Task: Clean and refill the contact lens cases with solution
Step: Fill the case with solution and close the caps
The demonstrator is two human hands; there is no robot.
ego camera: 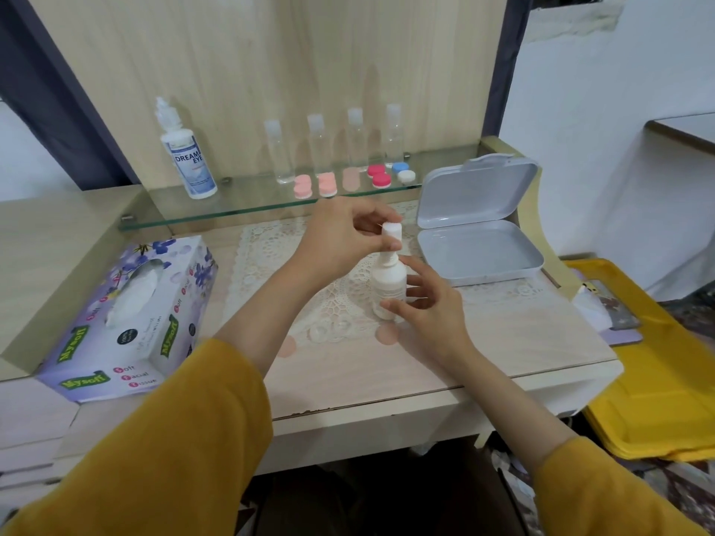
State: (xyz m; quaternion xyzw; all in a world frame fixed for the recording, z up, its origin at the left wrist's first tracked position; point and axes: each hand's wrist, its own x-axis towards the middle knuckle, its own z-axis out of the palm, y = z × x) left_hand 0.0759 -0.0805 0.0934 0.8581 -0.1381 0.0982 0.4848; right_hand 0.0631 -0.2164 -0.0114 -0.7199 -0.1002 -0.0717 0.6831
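Smooth white plastic bottle (pixel 389 281) upright on a lace mat (pixel 271 245), mid-desk. Left hand (pixel 340 237) pinches its cylindrical cap (pixel 391 230); right hand (pixel 433 307) curls round the body. Round lens cases (pixel 381 180) line the front edge of the glass shelf (pixel 240 203). A hinged grey box (pixel 476 245) lies open just to the right.

Clear glossy glass shelf (pixel 247 205), pale wood-grain back panel (pixel 271 52), lace cloth mat (pixel 271 245), matt white plastic bottle (pixel 389 280), glossy card tissue box (pixel 96 353)
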